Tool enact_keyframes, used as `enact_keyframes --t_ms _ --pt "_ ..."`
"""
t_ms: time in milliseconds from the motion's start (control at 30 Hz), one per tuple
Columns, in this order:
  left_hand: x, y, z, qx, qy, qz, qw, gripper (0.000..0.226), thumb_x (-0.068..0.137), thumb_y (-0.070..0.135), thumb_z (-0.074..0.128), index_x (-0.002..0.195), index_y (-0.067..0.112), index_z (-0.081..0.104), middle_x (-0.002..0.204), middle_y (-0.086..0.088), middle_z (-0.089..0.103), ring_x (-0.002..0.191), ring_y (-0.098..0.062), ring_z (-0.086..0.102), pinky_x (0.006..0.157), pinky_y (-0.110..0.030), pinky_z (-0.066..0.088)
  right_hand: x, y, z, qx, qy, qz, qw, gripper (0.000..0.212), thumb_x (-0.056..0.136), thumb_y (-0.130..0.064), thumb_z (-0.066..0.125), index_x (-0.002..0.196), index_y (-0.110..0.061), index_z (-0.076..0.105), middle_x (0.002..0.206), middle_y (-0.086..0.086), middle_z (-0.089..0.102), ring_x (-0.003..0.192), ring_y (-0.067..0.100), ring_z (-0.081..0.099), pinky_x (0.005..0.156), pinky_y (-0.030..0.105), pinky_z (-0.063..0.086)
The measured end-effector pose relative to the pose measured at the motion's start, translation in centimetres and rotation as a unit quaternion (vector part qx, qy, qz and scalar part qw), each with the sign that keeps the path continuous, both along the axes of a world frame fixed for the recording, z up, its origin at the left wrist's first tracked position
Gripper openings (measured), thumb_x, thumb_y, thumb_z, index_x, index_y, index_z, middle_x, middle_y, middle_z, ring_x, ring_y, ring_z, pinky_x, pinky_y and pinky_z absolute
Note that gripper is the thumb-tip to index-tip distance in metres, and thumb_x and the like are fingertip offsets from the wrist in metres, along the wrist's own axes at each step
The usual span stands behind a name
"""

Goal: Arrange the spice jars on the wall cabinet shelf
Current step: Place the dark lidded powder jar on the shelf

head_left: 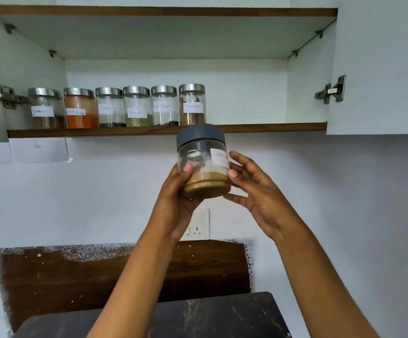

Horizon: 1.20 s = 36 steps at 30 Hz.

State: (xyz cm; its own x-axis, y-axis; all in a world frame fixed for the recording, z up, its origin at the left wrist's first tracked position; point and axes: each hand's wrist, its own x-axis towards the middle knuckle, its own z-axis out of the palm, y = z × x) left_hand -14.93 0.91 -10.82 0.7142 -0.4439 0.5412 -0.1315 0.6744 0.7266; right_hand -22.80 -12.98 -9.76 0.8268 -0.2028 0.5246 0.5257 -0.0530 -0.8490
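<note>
The left hand (173,206) is wrapped round a grey-lidded jar (204,164) of brown powder, held upright; the right hand (259,193), fingers spread, touches the jar's other side with its fingertips; just above both hands runs the cabinet shelf (271,126); six steel-lidded jars (137,106) stand on it, up and leftward of the left hand.

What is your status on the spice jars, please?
Left hand grips grey-lidded jar, right hand steadies it, fingers spread. Jar held up near shelf edge, not yet placed. Shelf bare right of cinnamon jar; nothing in the way.
</note>
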Motion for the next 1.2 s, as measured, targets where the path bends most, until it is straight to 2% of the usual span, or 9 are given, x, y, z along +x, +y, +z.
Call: enact_keyframes --t_ms 133,267,400,533,633,800,967,1133,1200 --pt "-0.3 -0.5 -0.1 -0.066 0.048 -0.129 0.988 0.084 0.065 0.036 0.081 0.133 0.001 0.047 0.13 -0.025 0.054 0.116 -0.033 0.055 0.101 -0.042 0.042 0.1 0.4 -0.2 0.032 -0.013 0.055 0.998 0.049 0.07 -0.039 0.063 0.118 -0.037 0.056 0.107 -0.013 0.069 0.11 0.014 0.063 0.101 0.042 0.047" --pt "-0.4 -1.0 0.0 -0.098 0.056 -0.152 0.982 0.081 0.075 0.037 0.074 0.139 0.001 0.04 0.138 -0.027 0.047 0.123 -0.035 0.05 0.102 -0.039 0.042 0.1 0.5 0.0 0.037 -0.026 0.068 0.997 0.072 0.062 -0.04 0.068 0.131 -0.038 0.047 0.104 -0.013 0.071 0.111 0.015 0.063 0.103 0.039 0.045" --pt "-1.2 -1.7 0.2 -0.006 0.011 0.042 0.999 0.04 0.096 0.036 0.044 0.129 0.016 0.054 0.126 -0.011 0.062 0.116 -0.021 0.059 0.096 -0.034 0.051 -0.1 0.5 0.2 0.025 -0.046 0.009 0.999 0.079 0.065 -0.035 0.069 0.137 -0.044 0.037 0.114 -0.013 0.06 0.116 0.016 0.056 0.101 0.037 0.046" --pt "-2.3 -1.7 0.6 0.067 -0.069 0.235 0.967 0.032 0.097 0.032 0.045 0.121 0.018 0.062 0.118 -0.002 0.066 0.108 -0.012 0.062 0.08 -0.018 0.056 -0.2 0.4 0.1 0.025 -0.085 -0.054 0.995 0.075 0.063 -0.038 0.069 0.13 -0.046 0.037 0.116 -0.015 0.058 0.108 0.007 0.057 0.086 0.022 0.051" --pt "-2.7 -1.4 0.7 0.064 -0.102 0.228 0.966 0.035 0.093 0.032 0.052 0.123 0.017 0.062 0.114 0.002 0.069 0.105 -0.011 0.064 0.077 -0.016 0.054 -0.4 0.2 0.1 0.018 -0.103 -0.065 0.992 0.074 0.063 -0.039 0.068 0.129 -0.045 0.037 0.12 -0.015 0.058 0.106 0.003 0.058 0.081 0.016 0.052" --pt "-2.8 -1.4 0.4 0.142 -0.201 0.208 0.947 0.057 0.075 0.054 0.064 0.128 0.043 0.046 0.125 0.014 0.061 0.116 -0.001 0.057 0.097 -0.026 0.046 -0.7 0.5 -0.1 -0.009 -0.123 -0.085 0.989 0.062 0.062 -0.038 0.07 0.117 -0.047 0.043 0.122 -0.018 0.055 0.106 0.0 0.058 0.074 0.011 0.052" --pt "-2.6 -1.6 0.5 0.146 -0.214 0.27 0.927 0.058 0.089 0.047 0.052 0.143 0.03 0.039 0.131 0.009 0.059 0.119 -0.002 0.055 0.103 -0.032 0.046 -1.1 0.6 -0.3 -0.034 -0.11 -0.112 0.987 0.074 0.07 -0.038 0.068 0.138 -0.039 0.039 0.131 -0.02 0.049 0.106 -0.01 0.052 0.075 0.004 0.049" --pt "-3.0 -1.8 0.3 0.122 -0.207 0.309 0.92 0.055 0.085 0.042 0.053 0.138 0.028 0.047 0.132 0.008 0.059 0.119 0.0 0.053 0.086 -0.004 0.045 -1.3 0.4 -0.3 -0.051 -0.101 -0.15 0.982 0.066 0.077 -0.028 0.07 0.135 -0.04 0.041 0.137 -0.016 0.046 0.114 -0.003 0.05 0.077 0.001 0.045" --pt "-3.2 -2.0 0.2 0.112 -0.208 0.318 0.918 0.058 0.082 0.043 0.054 0.138 0.028 0.047 0.135 0.009 0.055 0.122 0.0 0.051 0.086 -0.002 0.043 -1.3 0.2 -0.5 -0.061 -0.094 -0.155 0.982 0.07 0.075 -0.032 0.07 0.137 -0.04 0.04 0.139 -0.013 0.046 0.122 0.004 0.049 0.083 0.006 0.047"
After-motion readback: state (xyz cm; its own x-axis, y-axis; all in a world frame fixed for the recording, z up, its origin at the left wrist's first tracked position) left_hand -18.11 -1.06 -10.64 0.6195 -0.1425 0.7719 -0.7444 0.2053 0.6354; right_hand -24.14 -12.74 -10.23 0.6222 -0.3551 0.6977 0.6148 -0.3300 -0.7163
